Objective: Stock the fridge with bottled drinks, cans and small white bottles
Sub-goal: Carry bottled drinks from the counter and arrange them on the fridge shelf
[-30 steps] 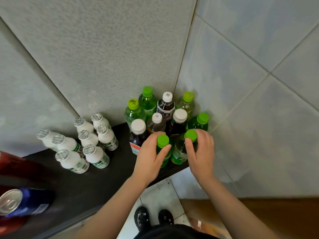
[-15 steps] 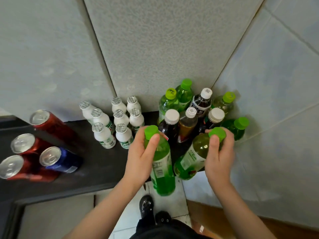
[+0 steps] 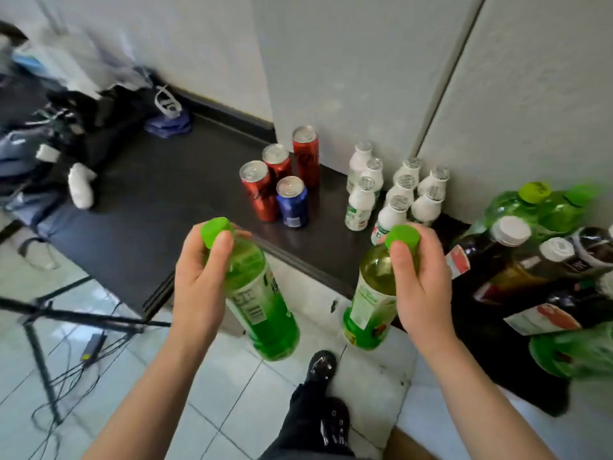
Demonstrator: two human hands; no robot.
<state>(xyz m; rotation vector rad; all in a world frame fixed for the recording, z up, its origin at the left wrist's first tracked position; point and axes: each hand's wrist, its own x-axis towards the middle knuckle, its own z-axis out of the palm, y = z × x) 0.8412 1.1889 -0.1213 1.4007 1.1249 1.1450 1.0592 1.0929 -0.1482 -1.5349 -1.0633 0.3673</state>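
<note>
Holding, left hand (image 3: 199, 287): fingers and thumb curl round the neck of a clear plastic bottle of bright green drink (image 3: 262, 310). It has a lime-green screw cap and a white-and-green label, and hangs tilted above the pale tiled floor (image 3: 205, 386), off the ledge.
Holding, right hand (image 3: 419, 287): grips by the neck a clear plastic bottle of pale yellow-green drink (image 3: 371, 303), with a matching green cap, also over the floor.
Contents: both bottles look nearly full, caps on.
Black ledge (image 3: 149, 194): carries the other stock.
Cans: three red aluminium cans (image 3: 262, 190) and one blue aluminium can (image 3: 292, 202) stand upright, clustered.
Small white plastic bottles with foil tops (image 3: 398, 194): grouped upright just right of the cans.
Far right: blurred green-capped and white-capped drink bottles (image 3: 514, 260), holding green and dark liquid.
</note>
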